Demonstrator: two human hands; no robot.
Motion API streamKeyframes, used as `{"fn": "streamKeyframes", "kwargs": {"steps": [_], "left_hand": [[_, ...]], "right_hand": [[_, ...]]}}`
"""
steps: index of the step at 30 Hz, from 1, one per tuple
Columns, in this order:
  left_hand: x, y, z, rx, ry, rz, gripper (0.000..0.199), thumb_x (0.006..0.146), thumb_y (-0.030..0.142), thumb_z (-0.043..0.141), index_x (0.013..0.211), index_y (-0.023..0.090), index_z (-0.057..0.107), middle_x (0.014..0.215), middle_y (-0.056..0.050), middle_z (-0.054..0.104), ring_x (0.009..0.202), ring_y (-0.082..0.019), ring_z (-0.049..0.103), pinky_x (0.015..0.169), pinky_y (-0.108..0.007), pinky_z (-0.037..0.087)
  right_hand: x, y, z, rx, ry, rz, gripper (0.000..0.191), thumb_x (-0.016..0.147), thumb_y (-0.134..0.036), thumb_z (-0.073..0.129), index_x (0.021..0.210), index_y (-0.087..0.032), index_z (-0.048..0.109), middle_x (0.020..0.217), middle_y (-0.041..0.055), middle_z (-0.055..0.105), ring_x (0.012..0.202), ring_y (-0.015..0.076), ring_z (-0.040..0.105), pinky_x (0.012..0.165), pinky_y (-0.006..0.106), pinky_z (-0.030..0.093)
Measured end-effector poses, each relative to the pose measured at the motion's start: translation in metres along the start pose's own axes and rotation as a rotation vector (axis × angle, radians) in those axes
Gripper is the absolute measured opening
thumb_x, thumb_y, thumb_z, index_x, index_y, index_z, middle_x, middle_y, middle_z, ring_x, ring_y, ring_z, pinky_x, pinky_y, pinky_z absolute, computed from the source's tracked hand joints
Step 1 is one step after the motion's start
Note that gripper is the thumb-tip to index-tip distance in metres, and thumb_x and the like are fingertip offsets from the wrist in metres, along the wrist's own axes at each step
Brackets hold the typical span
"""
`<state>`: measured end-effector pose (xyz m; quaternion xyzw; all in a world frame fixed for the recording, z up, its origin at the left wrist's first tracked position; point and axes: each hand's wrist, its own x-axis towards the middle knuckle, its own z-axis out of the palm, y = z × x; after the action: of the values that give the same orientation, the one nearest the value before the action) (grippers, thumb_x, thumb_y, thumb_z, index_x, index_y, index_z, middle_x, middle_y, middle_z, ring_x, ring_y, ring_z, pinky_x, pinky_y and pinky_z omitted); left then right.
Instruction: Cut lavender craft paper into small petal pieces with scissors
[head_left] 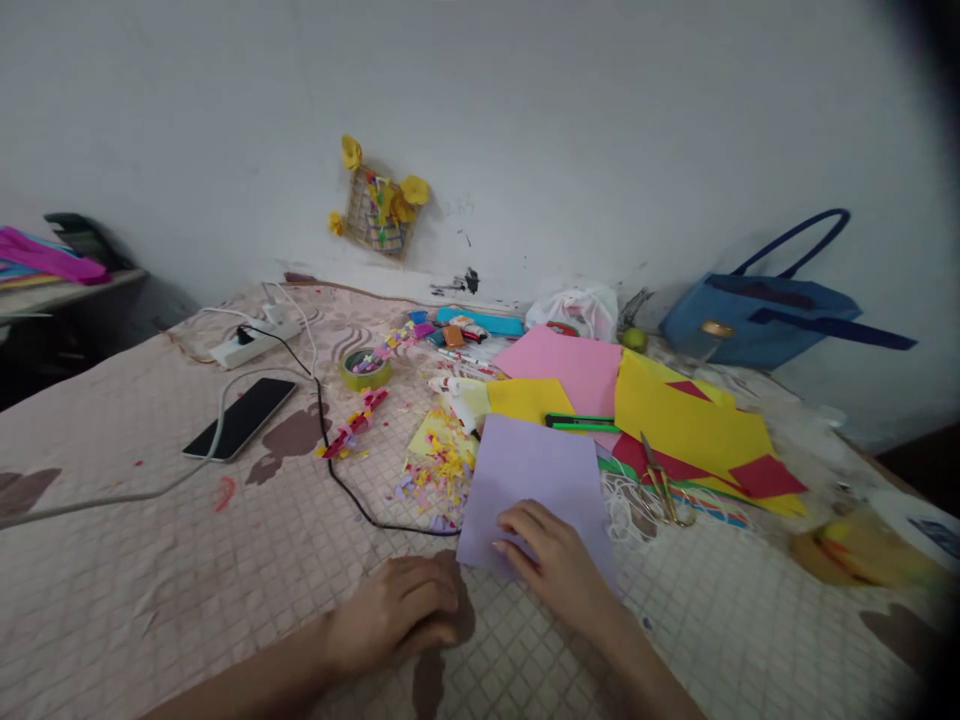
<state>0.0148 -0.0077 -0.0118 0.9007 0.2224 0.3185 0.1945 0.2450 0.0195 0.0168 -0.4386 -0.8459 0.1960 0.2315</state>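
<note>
A sheet of light purple paper [544,470] lies on the cloth-covered table in front of me. My right hand [551,560] rests over the lower part of this sheet, fingers loosely bent and thumb apart from them, gripping nothing. My left hand [397,610] is on the tablecloth, left of and nearer than the paper. Its fingers are softly curled with the thumb apart, and I see nothing in it. Left of the sheet, small yellow and purple paper scraps [442,465] lie scattered, and a white glue gun [463,398] sits behind them.
Scissors [656,485] and white string [626,510] lie right of the sheet, near yellow paper [690,420]. A green cutter [581,422] is behind it. A black cable [352,505], phone [241,418] and tape roll [365,372] lie left; a blue bag [757,320] stands back right.
</note>
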Motion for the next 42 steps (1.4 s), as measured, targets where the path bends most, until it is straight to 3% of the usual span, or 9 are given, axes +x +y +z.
{"fn": "streamKeyframes", "kwargs": {"steps": [6, 12, 17, 21, 27, 32, 35, 40, 42], "left_hand": [[0.003, 0.003, -0.002, 0.047, 0.02, 0.066, 0.014, 0.084, 0.026, 0.051, 0.092, 0.015, 0.048, 0.081, -0.004, 0.064, 0.076, -0.013, 0.058, 0.07, -0.024, 0.044], [0.002, 0.001, -0.001, 0.13, 0.012, 0.169, 0.007, 0.085, 0.011, 0.045, 0.087, 0.016, 0.05, 0.081, -0.002, 0.065, 0.075, -0.011, 0.057, 0.069, -0.023, 0.043], [-0.007, 0.0, -0.01, 0.136, -0.018, 0.069, 0.014, 0.087, 0.029, 0.046, 0.085, 0.016, 0.052, 0.082, -0.004, 0.064, 0.079, -0.012, 0.058, 0.072, -0.024, 0.044], [-0.013, 0.001, -0.018, 0.163, -0.013, -0.016, 0.01, 0.086, 0.021, 0.046, 0.09, 0.016, 0.053, 0.087, -0.006, 0.064, 0.082, -0.014, 0.058, 0.074, -0.026, 0.045], [-0.019, 0.0, -0.019, 0.174, -0.011, -0.104, 0.013, 0.083, 0.014, 0.048, 0.095, 0.017, 0.053, 0.09, -0.004, 0.065, 0.085, -0.014, 0.058, 0.077, -0.028, 0.047], [-0.016, 0.003, -0.018, 0.248, 0.057, -0.211, 0.028, 0.082, 0.02, 0.052, 0.109, 0.018, 0.048, 0.107, -0.008, 0.059, 0.099, -0.018, 0.054, 0.084, -0.033, 0.047], [-0.007, 0.007, -0.018, 0.299, 0.081, -0.194, 0.036, 0.081, 0.024, 0.055, 0.115, 0.017, 0.045, 0.112, -0.011, 0.055, 0.103, -0.02, 0.052, 0.085, -0.035, 0.046], [-0.001, 0.013, -0.018, 0.335, 0.016, -0.032, 0.008, 0.084, 0.017, 0.05, 0.09, 0.016, 0.055, 0.098, -0.005, 0.061, 0.093, -0.017, 0.051, 0.082, -0.033, 0.04], [-0.005, 0.014, -0.019, 0.34, -0.008, 0.019, 0.005, 0.085, 0.015, 0.049, 0.084, 0.015, 0.055, 0.093, -0.003, 0.062, 0.091, -0.016, 0.051, 0.082, -0.032, 0.038]], "right_hand": [[0.003, 0.002, 0.0, -0.005, -0.021, -0.041, 0.024, 0.08, -0.014, 0.056, 0.103, -0.021, 0.054, 0.103, 0.0055, 0.055, 0.1, 0.0195, 0.049, 0.087, 0.034, 0.043], [-0.007, 0.013, -0.007, -0.1, -0.013, -0.028, 0.036, 0.078, -0.02, 0.057, 0.114, -0.023, 0.051, 0.12, 0.0087, 0.049, 0.118, 0.0234, 0.039, 0.098, 0.043, 0.036], [-0.037, 0.02, -0.003, -0.162, -0.062, 0.03, 0.051, 0.074, -0.018, 0.058, 0.123, -0.024, 0.045, 0.135, 0.0077, 0.038, 0.13, 0.0235, 0.025, 0.103, 0.043, 0.032], [-0.051, 0.026, 0.006, -0.222, -0.019, 0.022, 0.045, 0.078, -0.017, 0.053, 0.122, -0.023, 0.045, 0.131, 0.0085, 0.044, 0.125, 0.0223, 0.036, 0.1, 0.041, 0.038], [-0.048, 0.027, 0.014, -0.389, 0.065, -0.089, 0.024, 0.083, -0.019, 0.049, 0.107, -0.019, 0.055, 0.118, 0.0104, 0.057, 0.114, 0.0237, 0.049, 0.097, 0.045, 0.041], [-0.047, 0.01, 0.016, -0.39, 0.204, -0.104, 0.015, 0.085, -0.016, 0.046, 0.091, -0.017, 0.06, 0.105, 0.0091, 0.064, 0.1, 0.0217, 0.057, 0.092, 0.044, 0.045], [-0.051, -0.01, 0.019, -0.333, 0.227, -0.127, 0.014, 0.085, -0.014, 0.047, 0.087, -0.018, 0.06, 0.103, 0.0088, 0.064, 0.099, 0.0213, 0.057, 0.089, 0.043, 0.046], [-0.062, -0.039, 0.032, -0.235, 0.156, -0.137, 0.019, 0.085, -0.014, 0.045, 0.096, -0.02, 0.059, 0.103, 0.008, 0.064, 0.097, 0.0209, 0.058, 0.086, 0.041, 0.048], [-0.066, -0.042, 0.035, -0.224, 0.097, -0.127, 0.023, 0.084, -0.014, 0.047, 0.104, -0.021, 0.058, 0.109, 0.0084, 0.062, 0.102, 0.0219, 0.056, 0.089, 0.043, 0.046]]}}
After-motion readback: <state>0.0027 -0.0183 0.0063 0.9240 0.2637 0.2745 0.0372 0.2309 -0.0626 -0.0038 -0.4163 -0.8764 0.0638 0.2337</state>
